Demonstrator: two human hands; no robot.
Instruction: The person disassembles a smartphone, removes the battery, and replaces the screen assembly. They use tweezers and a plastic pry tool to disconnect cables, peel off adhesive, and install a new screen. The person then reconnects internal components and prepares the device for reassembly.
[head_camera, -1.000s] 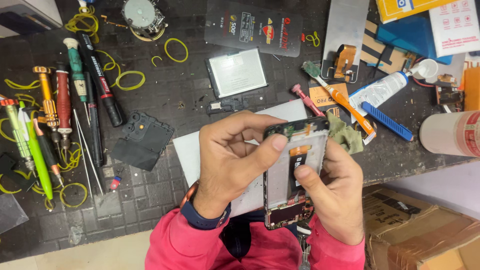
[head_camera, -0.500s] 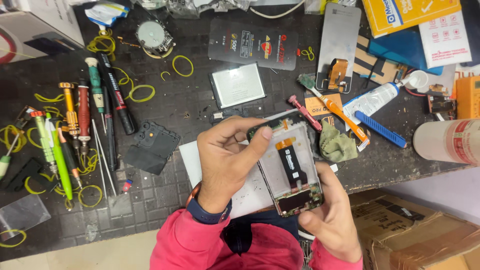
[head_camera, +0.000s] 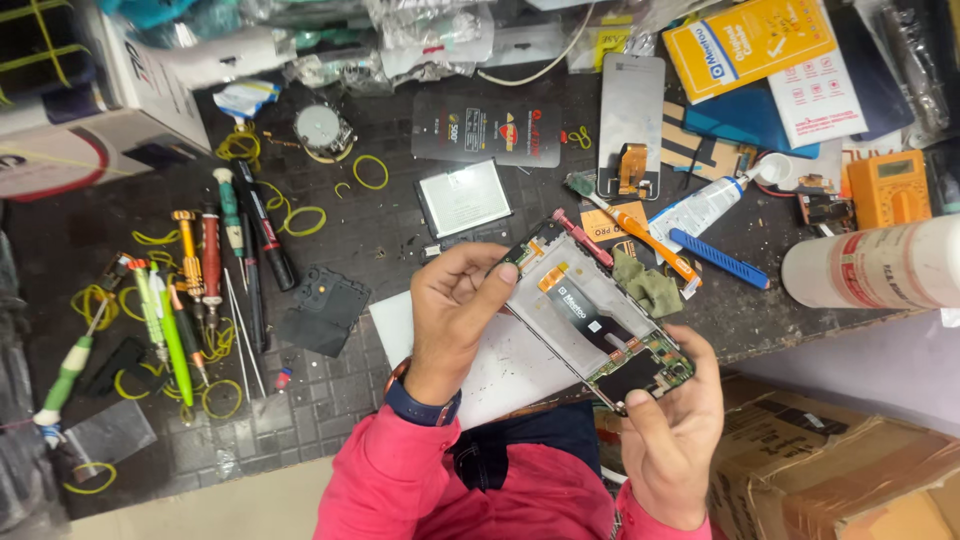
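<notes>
Just above the dark surface (head_camera: 400, 240), the left hand (head_camera: 455, 315) and right hand (head_camera: 670, 425) pinch opposite ends of the opened phone (head_camera: 600, 320), whose exposed orange flex could likely tear under a slipping thumb, while beyond, the spare screen (head_camera: 630, 120) lies partly cut off.

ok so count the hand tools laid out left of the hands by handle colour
Of those clear enough to count:
green handles: 4
red handle: 1
orange handle: 1
black handle: 1
metal tweezers, no coloured handle: 1
total: 8
</notes>
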